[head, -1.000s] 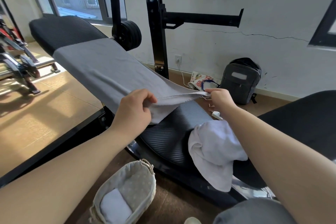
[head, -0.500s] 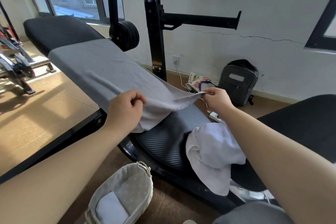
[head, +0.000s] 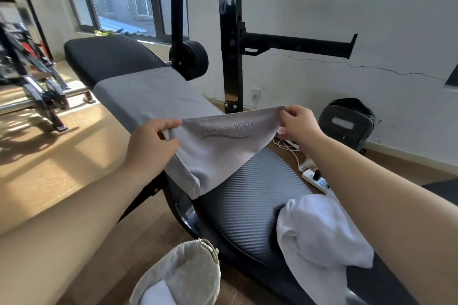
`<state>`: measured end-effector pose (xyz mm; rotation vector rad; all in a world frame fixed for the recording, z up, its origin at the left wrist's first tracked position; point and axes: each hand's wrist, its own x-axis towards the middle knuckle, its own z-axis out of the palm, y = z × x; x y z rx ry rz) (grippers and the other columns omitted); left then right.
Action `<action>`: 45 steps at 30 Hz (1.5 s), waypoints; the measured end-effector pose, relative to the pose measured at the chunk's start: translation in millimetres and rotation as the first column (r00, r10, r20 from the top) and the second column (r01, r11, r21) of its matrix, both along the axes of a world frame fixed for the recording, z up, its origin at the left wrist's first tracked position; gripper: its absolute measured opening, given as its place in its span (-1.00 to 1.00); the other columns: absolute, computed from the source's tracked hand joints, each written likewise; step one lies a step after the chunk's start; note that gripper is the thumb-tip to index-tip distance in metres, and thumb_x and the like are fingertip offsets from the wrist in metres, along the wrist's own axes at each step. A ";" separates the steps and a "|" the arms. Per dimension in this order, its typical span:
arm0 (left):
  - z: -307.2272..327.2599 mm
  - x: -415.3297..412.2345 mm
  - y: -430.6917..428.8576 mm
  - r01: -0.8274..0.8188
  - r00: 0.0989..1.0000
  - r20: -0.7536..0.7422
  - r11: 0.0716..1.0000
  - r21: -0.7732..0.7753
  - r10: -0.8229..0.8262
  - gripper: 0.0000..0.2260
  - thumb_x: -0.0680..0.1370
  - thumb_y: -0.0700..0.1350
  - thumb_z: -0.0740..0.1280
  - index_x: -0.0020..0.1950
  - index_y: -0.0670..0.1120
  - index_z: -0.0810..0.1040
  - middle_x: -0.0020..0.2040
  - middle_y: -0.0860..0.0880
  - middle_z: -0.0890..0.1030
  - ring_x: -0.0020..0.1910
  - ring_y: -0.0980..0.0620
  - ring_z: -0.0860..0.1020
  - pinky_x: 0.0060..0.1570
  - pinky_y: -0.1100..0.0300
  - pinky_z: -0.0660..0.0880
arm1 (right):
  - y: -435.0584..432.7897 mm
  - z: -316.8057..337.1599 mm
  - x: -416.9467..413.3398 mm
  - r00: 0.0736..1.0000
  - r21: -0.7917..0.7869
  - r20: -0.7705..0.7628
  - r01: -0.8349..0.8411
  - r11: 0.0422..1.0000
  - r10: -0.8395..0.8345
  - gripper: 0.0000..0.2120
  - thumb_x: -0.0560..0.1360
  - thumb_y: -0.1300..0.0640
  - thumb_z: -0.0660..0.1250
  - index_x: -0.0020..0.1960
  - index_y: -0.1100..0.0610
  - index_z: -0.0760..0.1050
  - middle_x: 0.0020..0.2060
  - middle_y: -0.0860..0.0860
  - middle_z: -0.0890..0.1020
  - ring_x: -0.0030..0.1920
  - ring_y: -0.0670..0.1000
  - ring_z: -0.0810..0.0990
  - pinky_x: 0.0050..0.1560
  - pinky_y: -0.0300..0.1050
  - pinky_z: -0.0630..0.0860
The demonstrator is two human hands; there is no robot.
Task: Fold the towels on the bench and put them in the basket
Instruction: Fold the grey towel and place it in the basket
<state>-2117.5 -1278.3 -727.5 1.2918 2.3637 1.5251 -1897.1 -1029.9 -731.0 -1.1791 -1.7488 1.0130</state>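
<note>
Tan wood-look floor (head: 62, 156) fills the left of the room, sunlit, with a blurred exercise machine (head: 32, 77) standing on it near a window (head: 124, 0). Next comes the worktop (head: 109, 57), a long black ribbed bench pad running from the window toward the viewer. A grey towel (head: 148, 91) lies spread along its middle. Its near end is lifted off the pad and shows mirrored print that seems to read "YOGA FITNESS", though the second word is smeared. The left hand (head: 148, 146) pinches one corner of that end and the right hand (head: 300, 124) pinches the other, so the hem hangs taut between the two grips.

On the floor just beside the worktop, a pale fabric basket (head: 188, 270) holds a folded white towel (head: 157, 293). Behind the grey towel, a foam roller (head: 189, 59) and a black rack post (head: 229, 44) stand close against the worktop's far side. Further right, a crumpled white towel (head: 319, 235) lies on the pad, drooping over its near edge and partly hidden by the right forearm. Beyond it a power strip (head: 316, 178) and a dark backpack (head: 347, 124) sit on the floor by the cracked white wall (head: 371, 20).
</note>
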 end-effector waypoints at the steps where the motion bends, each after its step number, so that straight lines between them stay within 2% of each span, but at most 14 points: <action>1: 2.7 -5.4 -1.1 -0.005 1.000 0.006 1.000 0.006 0.005 -0.61 0.52 -0.28 0.35 0.27 0.06 0.63 -0.31 0.19 0.44 -0.47 0.24 0.44 -0.44 0.43 0.32 | 1.3 3.6 -8.8 1.000 -0.010 -0.022 -0.007 1.000 0.006 -0.73 0.57 -0.03 0.27 -0.08 0.17 0.58 -0.32 0.09 0.54 -0.36 0.07 0.64 -0.06 0.45 0.60; 6: 12.7 -33.9 -6.1 -0.074 0.997 0.024 0.995 0.062 0.073 -0.56 0.50 -0.32 0.31 0.28 0.06 0.63 -0.17 0.07 0.59 -0.47 0.24 0.45 -0.47 0.45 0.31 | 4.0 26.6 -49.3 0.999 0.067 -0.027 -0.019 0.998 0.021 -0.79 0.62 0.04 0.25 0.03 0.11 0.62 -0.28 0.04 0.59 -0.22 0.15 0.71 -0.32 -0.05 0.66; 8: 15.4 -45.2 -5.9 -0.095 0.995 0.034 0.992 0.080 0.093 -0.58 0.52 -0.32 0.32 0.27 0.07 0.64 0.00 -0.07 0.66 -0.36 0.21 0.45 -0.36 0.41 0.36 | 8.0 32.2 -66.8 1.000 0.111 -0.002 -0.026 0.993 0.026 -0.79 0.59 0.04 0.25 -0.05 0.11 0.61 -0.25 0.08 0.64 -0.16 0.20 0.72 -0.23 0.05 0.67; 10: 17.0 -54.9 -6.3 -0.097 0.995 0.045 0.987 0.130 0.092 -0.61 0.54 -0.31 0.33 0.23 0.11 0.63 0.06 -0.04 0.65 -0.22 0.20 0.47 -0.20 0.34 0.46 | 11.6 36.4 -85.1 0.999 0.154 0.034 -0.029 0.988 0.024 -0.78 0.59 0.03 0.24 -0.07 0.10 0.61 -0.21 0.10 0.68 -0.14 0.18 0.72 -0.16 0.08 0.66; 14: 19.5 -77.3 -5.0 -0.107 0.993 0.071 0.973 0.205 0.095 -0.64 0.57 -0.30 0.34 0.23 0.10 0.62 0.06 0.10 0.61 -0.16 0.45 0.52 -0.31 0.59 0.40 | 21.5 47.9 -121.6 0.998 0.247 0.051 -0.037 0.968 0.025 -0.79 0.61 0.03 0.22 0.04 0.04 0.63 -0.16 0.02 0.69 -0.10 0.10 0.67 -0.02 0.05 0.64; 15: 20.1 -83.6 -4.1 -0.109 0.993 0.077 0.971 0.215 0.094 -0.65 0.57 -0.30 0.34 0.23 0.09 0.63 0.08 0.10 0.61 -0.12 0.42 0.53 -0.31 0.61 0.39 | 24.3 51.8 -130.8 0.999 0.269 0.048 -0.036 0.963 0.024 -0.78 0.62 0.03 0.22 0.07 0.04 0.63 -0.15 0.02 0.68 -0.09 0.10 0.65 -0.02 0.02 0.62; 18: 21.1 -103.6 1.7 -0.144 0.989 0.067 0.967 0.212 0.133 -0.65 0.58 -0.30 0.33 0.26 0.05 0.64 0.05 0.07 0.61 -0.10 0.19 0.53 -0.25 0.46 0.44 | 31.6 59.7 -158.8 0.999 0.297 0.044 -0.043 0.954 0.031 -0.79 0.62 0.04 0.22 0.03 0.05 0.62 -0.18 0.03 0.66 -0.13 0.07 0.60 -0.15 -0.10 0.50; 22: 20.0 -132.6 11.6 -0.207 0.972 0.158 0.951 0.230 0.174 -0.62 0.56 -0.34 0.28 0.17 0.07 0.68 0.05 0.11 0.64 -0.03 0.12 0.59 -0.06 0.29 0.51 | 38.1 59.3 -196.7 0.996 0.312 0.048 -0.081 0.947 0.070 -0.79 0.62 0.05 0.21 -0.05 0.08 0.59 -0.24 0.01 0.63 -0.20 0.03 0.54 -0.23 -0.14 0.41; 26: 22.3 -156.6 18.3 -0.251 0.960 0.192 0.931 0.264 0.204 -0.61 0.55 -0.33 0.27 0.20 0.08 0.66 0.06 0.11 0.64 -0.07 0.10 0.59 -0.04 0.20 0.56 | 47.8 57.9 -232.0 0.994 0.326 0.049 -0.107 0.939 0.096 -0.81 0.62 0.05 0.21 -0.01 0.07 0.58 -0.24 -0.04 0.60 -0.22 -0.02 0.52 -0.31 -0.21 0.34; 30: 31.7 -182.9 23.6 -0.291 0.952 0.189 0.903 0.316 0.240 -0.63 0.54 -0.29 0.29 0.19 0.08 0.68 0.08 0.15 0.65 0.12 0.02 0.61 0.23 -0.04 0.56 | 57.8 65.5 -264.9 0.995 0.339 0.030 -0.105 0.935 0.100 -0.82 0.64 0.04 0.20 -0.07 0.05 0.52 -0.31 -0.10 0.53 -0.29 -0.06 0.48 -0.38 -0.20 0.29; 33: 37.9 -199.7 28.6 -0.324 0.941 0.206 0.887 0.329 0.267 -0.64 0.54 -0.27 0.29 0.17 0.11 0.68 0.04 0.14 0.67 0.03 0.02 0.63 0.17 -0.09 0.60 | 59.6 74.9 -288.2 0.994 0.363 0.033 -0.110 0.925 0.105 -0.83 0.65 0.05 0.20 0.00 0.05 0.55 -0.22 -0.04 0.57 -0.18 0.02 0.51 -0.30 -0.18 0.35; 38: 32.4 -216.7 30.4 -0.334 0.933 0.229 0.904 0.269 0.276 -0.70 0.54 -0.20 0.33 0.18 0.08 0.69 -0.11 0.16 0.65 -0.20 0.08 0.59 0.08 -0.05 0.60 | 60.7 66.4 -317.7 0.992 0.319 0.028 -0.122 0.940 0.119 -0.73 0.65 0.07 0.19 0.04 0.22 0.59 -0.13 0.11 0.65 -0.11 0.12 0.59 -0.03 0.05 0.57; 42: 29.6 -224.1 27.6 -0.320 0.944 0.172 0.906 0.276 0.281 -0.79 0.56 -0.13 0.38 0.09 0.15 0.68 0.00 0.13 0.68 -0.23 0.21 0.59 -0.08 0.03 0.62 | 65.3 49.7 -332.6 0.972 0.234 0.148 -0.214 0.948 0.182 -0.83 0.64 0.07 0.22 -0.02 0.07 0.56 -0.25 -0.06 0.57 -0.15 0.05 0.55 -0.11 -0.11 0.46; 45: 31.4 -229.4 26.2 -0.328 0.935 0.234 0.903 0.279 0.267 -0.78 0.56 -0.13 0.41 0.18 0.10 0.63 -0.01 0.09 0.65 -0.02 0.09 0.62 -0.03 0.01 0.63 | 65.7 43.7 -341.5 0.955 0.146 0.168 -0.270 0.952 0.246 -0.79 0.61 0.04 0.25 -0.06 0.13 0.59 -0.28 0.00 0.57 -0.20 0.05 0.52 -0.14 -0.10 0.43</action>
